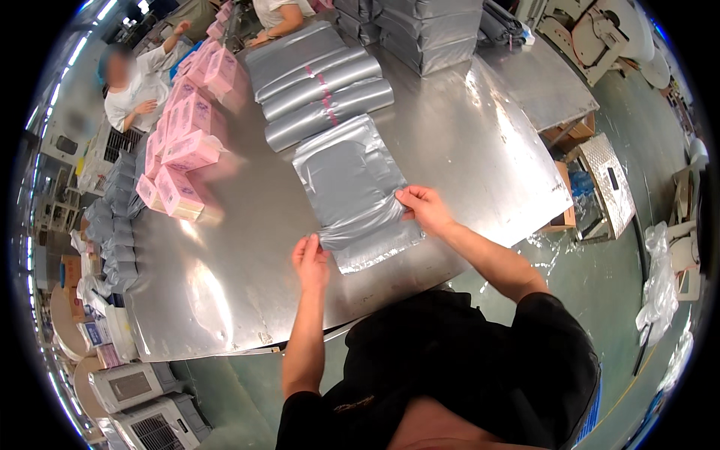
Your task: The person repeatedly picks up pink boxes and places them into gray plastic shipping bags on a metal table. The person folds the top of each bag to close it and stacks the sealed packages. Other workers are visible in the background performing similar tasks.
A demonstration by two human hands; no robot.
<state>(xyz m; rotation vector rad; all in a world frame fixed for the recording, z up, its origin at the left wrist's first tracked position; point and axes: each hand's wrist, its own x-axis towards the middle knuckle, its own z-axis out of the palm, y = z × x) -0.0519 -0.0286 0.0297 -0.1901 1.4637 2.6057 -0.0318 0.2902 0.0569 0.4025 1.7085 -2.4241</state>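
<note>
A stack of flat grey plastic mailing bags [346, 184] lies on the metal table in front of me. My left hand [310, 262] pinches its left edge near the close end. On the opposite edge, my right hand [424, 209] grips the bags between thumb and fingers. Creases run across the plastic between my two hands, and a shiny strip shows along the near end. Just beyond lie several folded bundles of the same grey bags [330, 109], overlapping in a row, with pink marks across them.
Pink packs [184, 150] line the left side of the metal table [480, 142]. Tall stacks of grey bags [431, 34] stand at the far edge. A co-worker [135, 86] is at the far left, another [281, 16] at the back. A metal-topped stool [606, 180] stands right.
</note>
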